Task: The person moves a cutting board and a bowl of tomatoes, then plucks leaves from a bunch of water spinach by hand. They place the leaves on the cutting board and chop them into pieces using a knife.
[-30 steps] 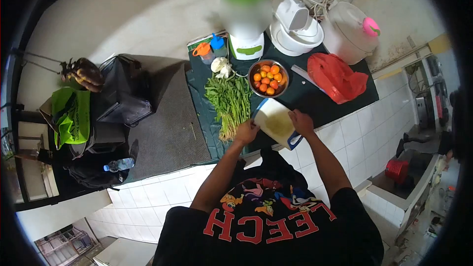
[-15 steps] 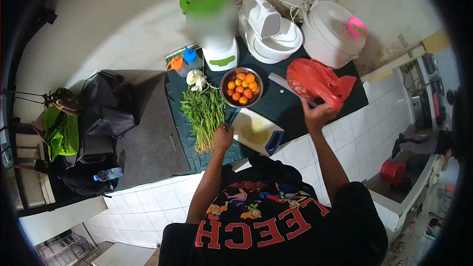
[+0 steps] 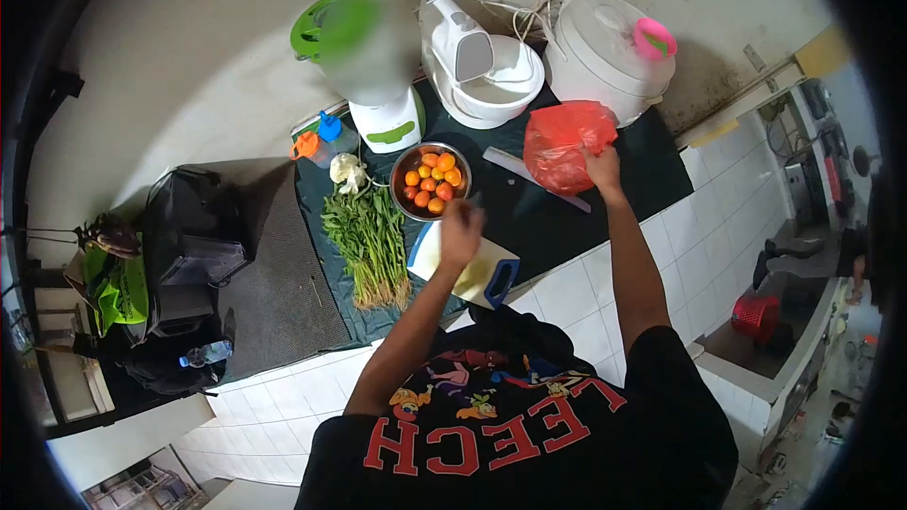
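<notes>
My right hand is closed on the gathered edge of a red plastic bag, its contents hidden. The bag rests partly over a long, pale flat strip. Over the white cutting board with blue edges hovers my left hand, just below the metal bowl of orange and red tomatoes. Motion smears its fingers, and a faint greyish blur shows at the tips. To the left lies a bunch of leafy greens with roots still on.
Behind stand a blender, a stand mixer and a large white lidded container. Two small bottles and a pale bulb-like vegetable sit near the greens. Black bags lie far left.
My left hand has moved from beside the greens, up and right over the board. My right hand has shifted up onto the red bag. The whole view has shifted somewhat.
</notes>
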A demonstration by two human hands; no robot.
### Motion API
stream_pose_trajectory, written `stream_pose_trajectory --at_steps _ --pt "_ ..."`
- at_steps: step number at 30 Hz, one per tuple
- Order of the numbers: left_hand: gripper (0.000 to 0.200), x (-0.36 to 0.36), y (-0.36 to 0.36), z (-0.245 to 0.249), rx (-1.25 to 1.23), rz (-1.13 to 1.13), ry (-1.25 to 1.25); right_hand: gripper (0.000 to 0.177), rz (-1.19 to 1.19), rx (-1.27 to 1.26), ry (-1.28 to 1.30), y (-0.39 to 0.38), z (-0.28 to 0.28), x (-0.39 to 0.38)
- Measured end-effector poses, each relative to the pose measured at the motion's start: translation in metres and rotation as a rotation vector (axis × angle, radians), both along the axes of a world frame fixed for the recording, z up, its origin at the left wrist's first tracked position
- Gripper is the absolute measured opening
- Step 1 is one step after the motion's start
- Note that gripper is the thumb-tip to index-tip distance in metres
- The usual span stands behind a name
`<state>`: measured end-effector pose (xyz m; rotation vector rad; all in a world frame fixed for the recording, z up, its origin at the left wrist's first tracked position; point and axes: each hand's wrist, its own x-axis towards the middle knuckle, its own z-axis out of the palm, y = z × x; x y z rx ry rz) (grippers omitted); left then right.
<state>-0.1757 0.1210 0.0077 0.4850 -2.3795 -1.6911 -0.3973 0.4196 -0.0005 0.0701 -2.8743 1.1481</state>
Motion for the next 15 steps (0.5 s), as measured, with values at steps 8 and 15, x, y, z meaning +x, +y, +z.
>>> stream_pose_trajectory --at_steps 8,15 --pt "0.122 -0.146 0.166 -0.058 -0.007 -0.300 -0.080 0.021 -0.144 -0.219 0.213 0.019 0.048 0.021" --pt "0.111 -0.174 0.245 -0.044 0.199 -0.372 -0.058 0.024 -0.100 -0.232 0.410 0.055 0.059 0.024"
